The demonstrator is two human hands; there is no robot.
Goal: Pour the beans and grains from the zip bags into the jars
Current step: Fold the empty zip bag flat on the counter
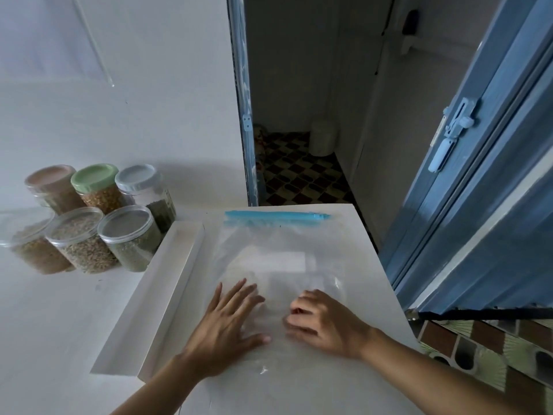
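1. Left hand (pixel 227 322) is palm down on the near left part of the clear zip bag (pixel 281 244). Fingers are straight and spread, thumb out to the right. It presses flat and grips nothing.
2. The left forearm comes in from the bottom edge, angled up and right, wrist straight.
3. Right hand (pixel 326 322) is just right of the left hand, with a small gap between them. Knuckles are up, fingers curled inward, tips on the bag film. Can't tell if it pinches the plastic or only rests on it.
4. The right forearm enters from the bottom right corner, wrist bent slightly toward the left hand.
5. The zip bag lies flat on the white tabletop (pixel 359 241), running from under both hands away from the person. Its blue zip strip (pixel 275 217) is at the far end, well beyond the fingertips.
6. A white label patch (pixel 287 262) shows on the bag, just ahead of the hands.
7. A white ledge (pixel 167 280) runs beside the bag, just left of the left hand.
8. The jars are far left of the left hand, well apart from it. Back row is a pink-lid jar (pixel 55 187), green-lid jar (pixel 97 184) and white-lid jar (pixel 143 187). The front row has three clear jars (pixel 80 241), all with grains or beans inside.
9. A blue door (pixel 478 175) with a latch (pixel 454 127) is right of and beyond the right hand.
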